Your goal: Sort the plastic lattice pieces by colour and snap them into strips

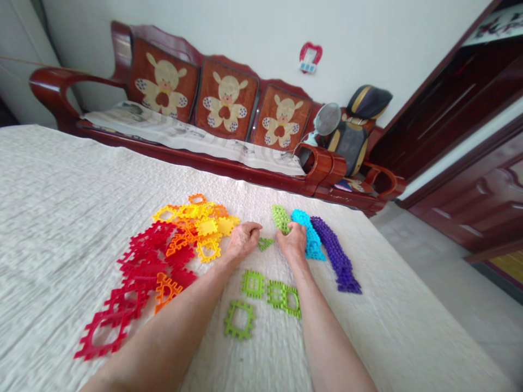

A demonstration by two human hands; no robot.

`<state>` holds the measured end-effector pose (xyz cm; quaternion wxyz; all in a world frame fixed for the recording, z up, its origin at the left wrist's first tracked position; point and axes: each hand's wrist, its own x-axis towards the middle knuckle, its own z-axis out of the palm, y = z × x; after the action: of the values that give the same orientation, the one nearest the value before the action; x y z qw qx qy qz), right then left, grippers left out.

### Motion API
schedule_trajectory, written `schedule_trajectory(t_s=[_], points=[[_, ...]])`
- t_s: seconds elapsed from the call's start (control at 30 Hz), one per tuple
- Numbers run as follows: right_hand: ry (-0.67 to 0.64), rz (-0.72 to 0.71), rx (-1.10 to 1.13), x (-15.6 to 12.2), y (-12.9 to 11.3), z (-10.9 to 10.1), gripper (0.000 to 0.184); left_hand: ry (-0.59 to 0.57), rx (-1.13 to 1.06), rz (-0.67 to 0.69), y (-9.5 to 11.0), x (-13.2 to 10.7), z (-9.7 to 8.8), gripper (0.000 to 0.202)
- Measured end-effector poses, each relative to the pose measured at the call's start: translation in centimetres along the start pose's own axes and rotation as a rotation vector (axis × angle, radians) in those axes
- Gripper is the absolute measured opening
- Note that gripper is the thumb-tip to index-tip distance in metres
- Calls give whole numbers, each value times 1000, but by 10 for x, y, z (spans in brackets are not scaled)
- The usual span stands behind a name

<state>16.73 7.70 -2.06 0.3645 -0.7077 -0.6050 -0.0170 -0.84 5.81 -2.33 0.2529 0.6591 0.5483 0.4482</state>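
My left hand [243,239] is curled, its fingertips touching a small green triangular tile [265,243] on the white cloth. My right hand [292,240] is closed over the near end of a stack of green tiles [280,216]. Right of it lie a cyan stack [309,233] and a purple stack [335,253]. Three loose green square tiles [254,283] [285,297] [239,320] lie between my forearms. A heap of red tiles [141,267], orange tiles [166,288] and yellow tiles [206,226] spreads out to the left.
The tiles lie on a surface covered with a white textured cloth [61,207]. Behind it stands a dark red wooden bench [212,163] with animal-print cushions, a small fan [327,121] and a bag [359,125]. Wooden doors [469,163] are at the right.
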Motion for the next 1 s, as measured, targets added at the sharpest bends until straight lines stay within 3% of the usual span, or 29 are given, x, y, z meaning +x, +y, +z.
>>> schedule_trajectory(t_s=[0.33,0.5,0.77,1.0], points=[[0,-26,18,-4,-8,-8,38,-1,-11,11,0,1,0,28],[-12,-74,28,-11,-6,-30,34,2,-20,1,0,0,0,28],[-467,-161,217,-68,5,-88,17,15,-55,18,-5,0,2,27],[-717,-52,187,-91,1,-132,16,-11,-53,-32,-5,2,0,27]])
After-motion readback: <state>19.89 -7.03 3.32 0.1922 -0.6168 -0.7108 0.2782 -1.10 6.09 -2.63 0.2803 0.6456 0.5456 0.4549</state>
